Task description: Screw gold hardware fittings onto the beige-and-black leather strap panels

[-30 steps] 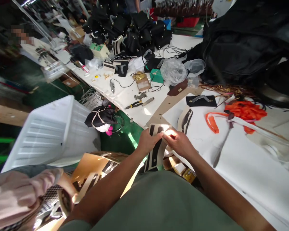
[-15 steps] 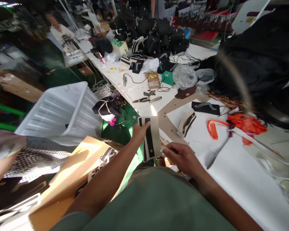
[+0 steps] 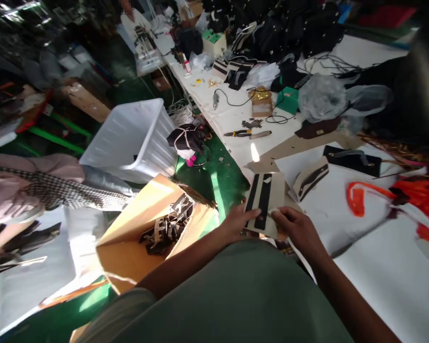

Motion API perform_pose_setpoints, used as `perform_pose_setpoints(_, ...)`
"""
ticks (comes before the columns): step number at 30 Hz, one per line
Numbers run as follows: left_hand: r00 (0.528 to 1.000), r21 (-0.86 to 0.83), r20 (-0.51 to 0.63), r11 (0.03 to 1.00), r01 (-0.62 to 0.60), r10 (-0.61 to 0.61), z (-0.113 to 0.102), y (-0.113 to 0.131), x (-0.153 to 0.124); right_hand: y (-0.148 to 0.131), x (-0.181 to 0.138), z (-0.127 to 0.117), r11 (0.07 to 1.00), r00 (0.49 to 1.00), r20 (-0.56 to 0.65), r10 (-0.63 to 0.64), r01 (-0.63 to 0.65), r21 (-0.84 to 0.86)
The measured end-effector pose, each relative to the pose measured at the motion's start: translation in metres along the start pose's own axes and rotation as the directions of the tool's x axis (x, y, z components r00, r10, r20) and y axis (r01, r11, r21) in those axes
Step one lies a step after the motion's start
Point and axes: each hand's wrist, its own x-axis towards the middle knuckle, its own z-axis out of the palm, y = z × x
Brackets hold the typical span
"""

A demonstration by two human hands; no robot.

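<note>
Holding and handling the flat, beige rectangular panel with two black lengthwise stripes (image 3: 264, 202) is, in our judgement, the step in hand. The panel is off the surface, in front of the body at the near edge of the long, white-covered worktable (image 3: 232, 107), just beside the curved beige-and-black piece (image 3: 311, 178) on that table.

With our left hand (image 3: 236, 221) we grasp the panel's lower left side, thumb laid across its face. Our right hand (image 3: 296, 228) has its fingers curled and its tips at the panel's right side; owing to blur, we cannot tell whether they pinch the edge or only rest there. A small pale patch shows near the top of one stripe.

For the next move, we judge that a firm left grasp is required, with the panel level and the right fingertips confined to its edge.
</note>
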Motion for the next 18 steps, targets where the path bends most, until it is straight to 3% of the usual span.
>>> perform_pose_setpoints(3, 1.0, -0.027, -0.002, 0.999, 0.026, -0.026, 0.001, -0.014, -0.006, 0.001, 0.005, -0.006, 0.996, 1.0, -0.006, -0.002, 0.001, -0.09)
perform_pose_setpoints(9, 0.986, -0.013, -0.11, 0.992, -0.129, 0.127, 0.001, -0.009, 0.001, -0.001, -0.001, -0.018, 0.969, 0.974, -0.217, -0.06, 0.005, -0.248)
perform_pose_setpoints(14, 0.97, 0.057, -0.04, 0.97, -0.238, 0.24, 0.007, 0.0, 0.009, -0.013, -0.007, -0.004, 0.985, 0.992, -0.109, -0.059, 0.041, -0.167)
perform_pose_setpoints(18, 0.947, 0.204, 0.053, 0.924, -0.322, 0.318, 0.018, 0.007, 0.006, -0.016, -0.004, 0.006, 0.989, 0.99, -0.113, -0.082, 0.067, -0.131)
